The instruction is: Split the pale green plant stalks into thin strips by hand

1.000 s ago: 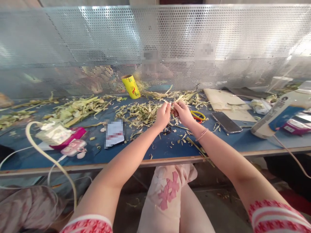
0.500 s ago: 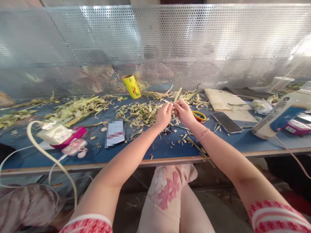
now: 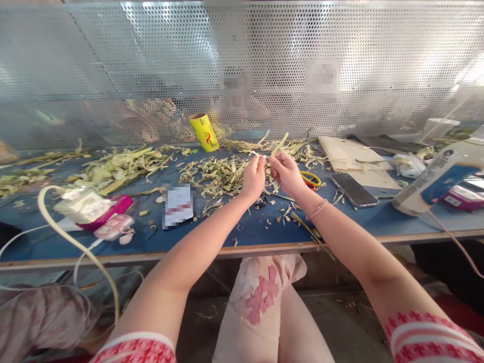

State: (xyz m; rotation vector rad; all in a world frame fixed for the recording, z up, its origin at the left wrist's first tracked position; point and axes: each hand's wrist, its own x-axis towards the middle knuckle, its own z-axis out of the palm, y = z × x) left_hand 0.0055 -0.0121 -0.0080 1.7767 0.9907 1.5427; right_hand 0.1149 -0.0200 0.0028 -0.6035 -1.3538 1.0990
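Green strip (image 3: 280, 143) slants up and away from the right hand (image 3: 285, 169)

The strip's long axis runs outward from the right fingertips, leaning right, with its free end beyond the grip. The right hand is nearer to it and pinches its near end between thumb and fingers. The left hand (image 3: 254, 176) meets the right almost tip to tip; its fingers are curled, but whether they pinch the strip too, I cannot tell.

Counted around the grip: two hands, one strip standing clear of them. Two main heaps lie to the left, one of shavings (image 3: 217, 174) close by, one of longer leaf pieces (image 3: 124, 169) farther off; the pieces are too many to count. One yellow tube (image 3: 204, 132) stands tilted beyond and left. One yellow loop (image 3: 313, 178) lies just right of the right hand. Farther right come one dark phone (image 3: 354, 190) and one large bottle (image 3: 427, 176).
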